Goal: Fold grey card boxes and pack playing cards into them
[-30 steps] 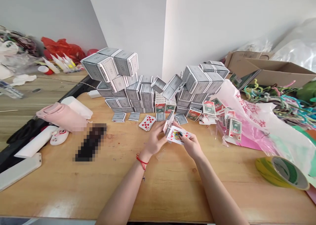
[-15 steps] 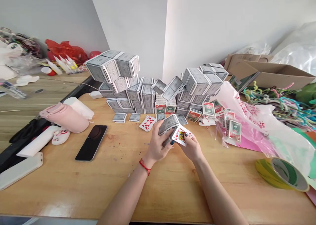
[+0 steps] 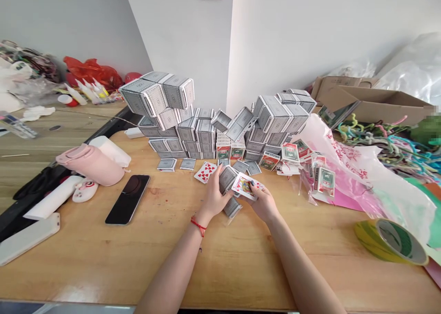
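Across the worktop (image 3: pixel 138 263), we see card blocks (image 3: pixel 206 132) and boxes (image 3: pixel 291 153) crowding the far side | phone (image 3: pixel 127 200) left, tape roll (image 3: pixel 365 244) right | above its middle, our left grip (image 3: pixel 214 197) pinches patterned cards (image 3: pixel 227 178), our right grip (image 3: pixel 265 204) a face card (image 3: pixel 243 184), underside hidden | we cannot tell whether the lower card (image 3: pixel 232 207) is held

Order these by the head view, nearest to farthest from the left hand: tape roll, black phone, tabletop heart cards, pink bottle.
1. Tabletop heart cards: just beyond the left hand.
2. Black phone: left side.
3. Pink bottle: farther left.
4. Tape roll: far right.
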`<state>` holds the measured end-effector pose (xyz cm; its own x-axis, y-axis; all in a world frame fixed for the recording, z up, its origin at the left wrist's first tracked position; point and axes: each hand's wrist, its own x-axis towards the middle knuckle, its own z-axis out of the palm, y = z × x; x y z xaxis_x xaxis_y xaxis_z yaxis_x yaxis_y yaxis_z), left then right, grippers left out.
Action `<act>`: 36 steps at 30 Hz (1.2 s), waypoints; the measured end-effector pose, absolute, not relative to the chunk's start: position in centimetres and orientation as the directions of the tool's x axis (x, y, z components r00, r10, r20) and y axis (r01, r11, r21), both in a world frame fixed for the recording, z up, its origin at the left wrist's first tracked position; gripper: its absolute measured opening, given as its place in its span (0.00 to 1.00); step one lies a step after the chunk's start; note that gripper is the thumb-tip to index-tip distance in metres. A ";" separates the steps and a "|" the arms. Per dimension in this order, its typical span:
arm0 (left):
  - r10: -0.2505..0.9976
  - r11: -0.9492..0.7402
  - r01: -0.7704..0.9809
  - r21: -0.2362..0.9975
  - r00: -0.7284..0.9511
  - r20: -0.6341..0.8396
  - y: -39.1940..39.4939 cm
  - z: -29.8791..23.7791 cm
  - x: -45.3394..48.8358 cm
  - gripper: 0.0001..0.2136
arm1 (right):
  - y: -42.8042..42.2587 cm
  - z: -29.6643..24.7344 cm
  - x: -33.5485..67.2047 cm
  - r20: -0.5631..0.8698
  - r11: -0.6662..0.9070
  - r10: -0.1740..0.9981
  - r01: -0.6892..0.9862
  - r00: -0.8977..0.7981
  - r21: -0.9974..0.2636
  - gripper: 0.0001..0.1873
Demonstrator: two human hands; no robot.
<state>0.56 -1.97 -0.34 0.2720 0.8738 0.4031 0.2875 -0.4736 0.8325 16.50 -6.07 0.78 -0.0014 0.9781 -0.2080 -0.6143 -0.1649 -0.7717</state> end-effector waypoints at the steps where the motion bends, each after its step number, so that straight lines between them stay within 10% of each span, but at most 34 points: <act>1: 0.888 -0.441 0.270 0.856 0.271 0.372 -1.9 -0.3 0.5 0.33 | -6.0 0.7 16.5 -0.218 -0.170 0.976 -0.610 0.004 -0.774 0.15; 14: 0.992 -0.032 0.003 0.999 0.126 0.032 -0.7 -1.1 0.1 0.16 | -5.5 0.8 18.3 0.020 0.125 0.956 -0.345 0.292 -0.930 0.16; 22: 0.911 0.302 -0.274 0.913 0.364 -0.191 -0.5 -0.6 -0.8 0.17 | -6.0 1.0 18.5 0.194 0.195 0.978 -0.010 0.074 -0.981 0.10; 36: 0.889 0.270 -0.156 0.950 0.420 -0.183 -0.6 -0.1 -0.5 0.18 | -5.3 -0.7 18.0 0.001 0.002 0.974 -0.005 0.225 -1.000 0.24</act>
